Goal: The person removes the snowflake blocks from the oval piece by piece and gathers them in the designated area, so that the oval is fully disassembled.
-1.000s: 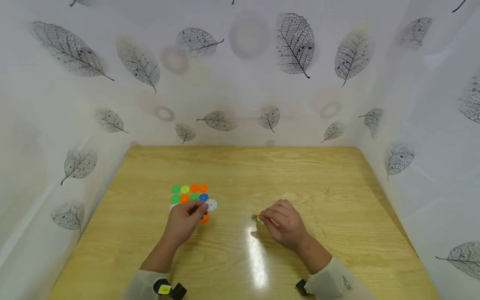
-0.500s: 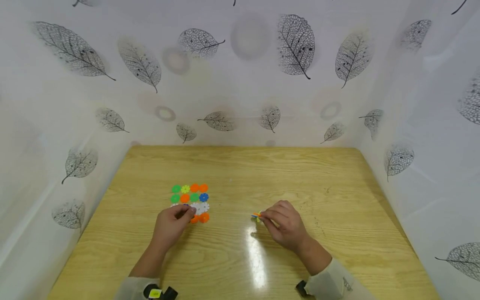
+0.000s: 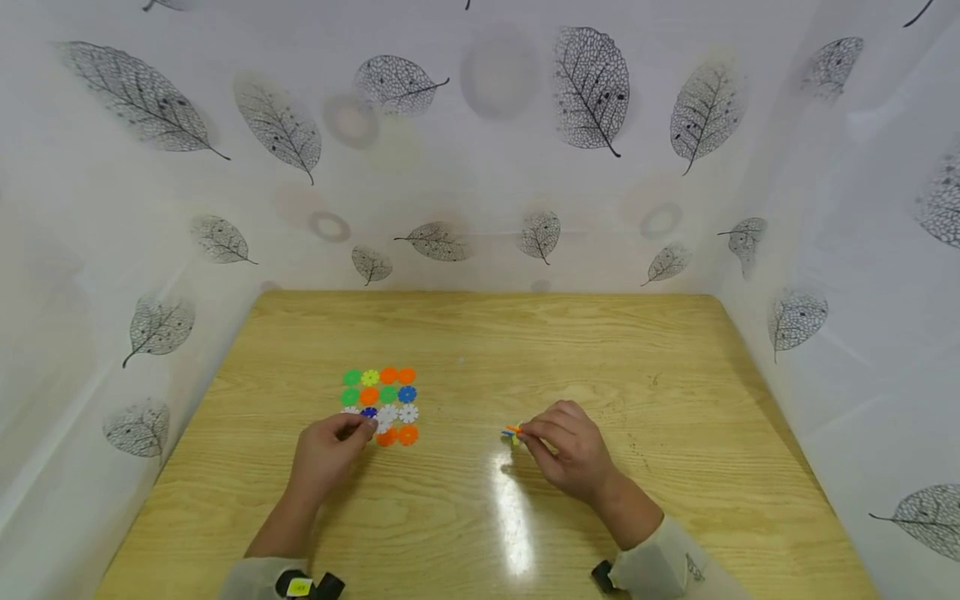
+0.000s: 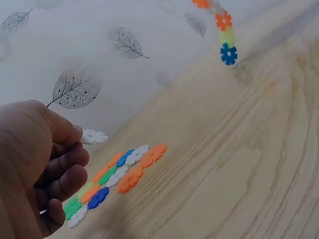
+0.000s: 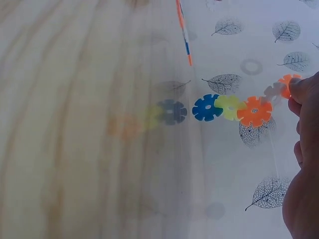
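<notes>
My left hand [image 3: 327, 458] pinches a white snowflake disc [image 4: 94, 137] between thumb and fingertips. It holds the disc above the table, over the near side of a grid of flat snowflake discs [image 3: 387, 395]. These are green, yellow, orange, blue and white, laid in rows, with two orange discs [image 4: 130, 180] in the nearest row. The hand partly hides the grid's near left corner in the head view. To the right, my right hand [image 3: 572, 450] pinches the orange end of a chain of linked snowflake discs [image 5: 255, 111], coloured blue, yellow, orange, whitish and orange.
Both hands are over a wooden table [image 3: 480, 517] with a shiny glare streak. Pale walls [image 3: 480, 167] printed with leaves enclose its back and sides. The chain's faint reflection [image 5: 172, 112] shows on the tabletop.
The left hand has moved left and slightly nearer with the white disc, uncovering more of the grid's right side. My right hand and the chain have stayed nearly still.
</notes>
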The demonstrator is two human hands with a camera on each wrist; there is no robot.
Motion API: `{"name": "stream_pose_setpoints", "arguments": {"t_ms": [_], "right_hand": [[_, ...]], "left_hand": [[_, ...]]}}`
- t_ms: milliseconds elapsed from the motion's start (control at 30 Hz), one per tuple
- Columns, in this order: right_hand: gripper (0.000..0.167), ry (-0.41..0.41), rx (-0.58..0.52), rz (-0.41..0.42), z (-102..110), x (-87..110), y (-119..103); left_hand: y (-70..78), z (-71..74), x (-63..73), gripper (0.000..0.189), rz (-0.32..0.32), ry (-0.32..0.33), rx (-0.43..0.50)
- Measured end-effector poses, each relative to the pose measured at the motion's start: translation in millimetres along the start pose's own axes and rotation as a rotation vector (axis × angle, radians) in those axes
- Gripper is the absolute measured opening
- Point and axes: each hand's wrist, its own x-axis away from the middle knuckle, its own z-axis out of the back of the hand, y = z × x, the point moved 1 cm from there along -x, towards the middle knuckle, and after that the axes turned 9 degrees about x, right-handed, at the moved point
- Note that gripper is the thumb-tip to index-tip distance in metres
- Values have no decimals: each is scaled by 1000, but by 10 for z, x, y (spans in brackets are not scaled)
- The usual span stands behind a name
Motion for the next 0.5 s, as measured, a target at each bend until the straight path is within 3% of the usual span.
{"name": "stream_pose_setpoints", "arguments": {"t_ms": [500], "right_hand": [[10,0,-15,6,-7,-24,6]], "left_hand": [[-88,108,-48,29,20,-7,-193]]}}
